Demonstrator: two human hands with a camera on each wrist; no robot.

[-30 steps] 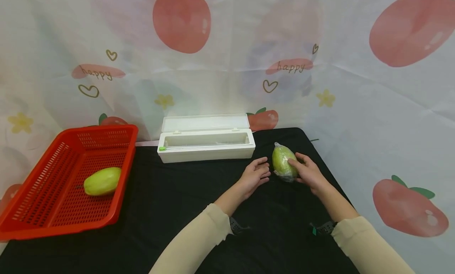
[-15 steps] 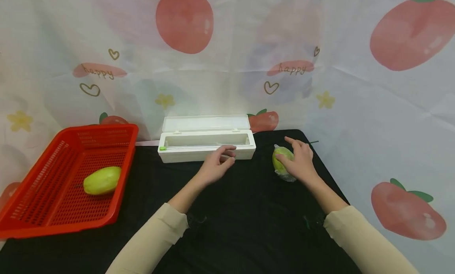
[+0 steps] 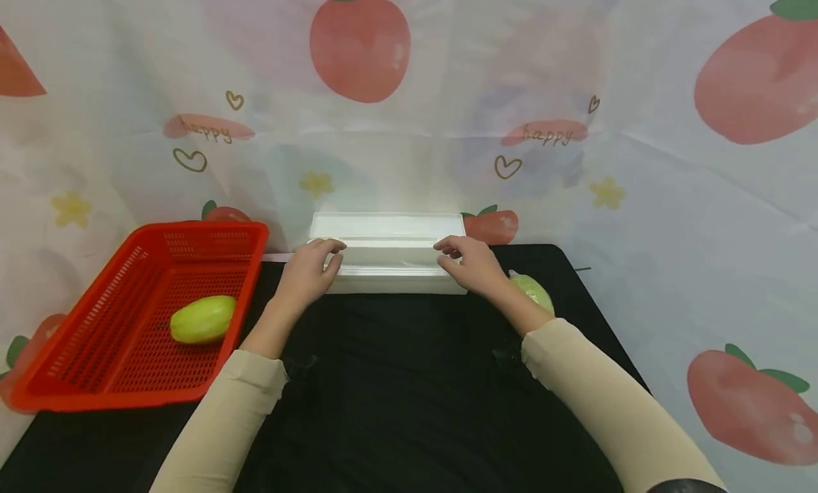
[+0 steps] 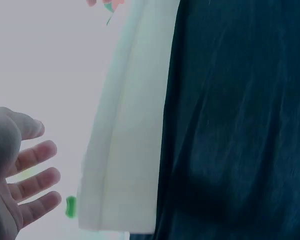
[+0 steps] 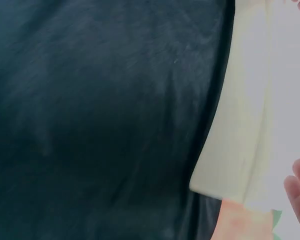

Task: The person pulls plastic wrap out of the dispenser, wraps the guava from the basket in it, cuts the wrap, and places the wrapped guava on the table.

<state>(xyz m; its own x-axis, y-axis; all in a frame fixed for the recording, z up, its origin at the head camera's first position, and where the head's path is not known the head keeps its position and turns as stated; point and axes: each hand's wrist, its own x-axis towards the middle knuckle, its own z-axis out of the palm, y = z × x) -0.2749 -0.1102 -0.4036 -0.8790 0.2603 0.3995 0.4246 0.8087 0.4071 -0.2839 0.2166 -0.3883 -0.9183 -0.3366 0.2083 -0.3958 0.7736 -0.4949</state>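
Observation:
A long white cling film dispenser box (image 3: 396, 285) stands at the back of the table, its lid (image 3: 388, 224) raised. My left hand (image 3: 308, 269) is at the box's left end, and my right hand (image 3: 476, 267) is at the right end. Both hands have relaxed, slightly bent fingers, with nothing between thumb and fingertips. In the left wrist view, the left hand's fingers (image 4: 37, 177) are spread apart beside the box. A film-wrapped yellow-green papaya (image 3: 533, 291) lies on the table at the right, partly hidden behind my right forearm.
A red perforated plastic basket (image 3: 115, 401) stands on the left side, holding one unwrapped papaya (image 3: 203, 320). Black cloth (image 3: 396, 408) covers the table. A fruit-print curtain (image 3: 409, 166) hangs behind and along the right side.
My right hand has let go of the wrapped papaya and moved left to the box. My left hand has moved left and up from near the papaya to the box's left end.

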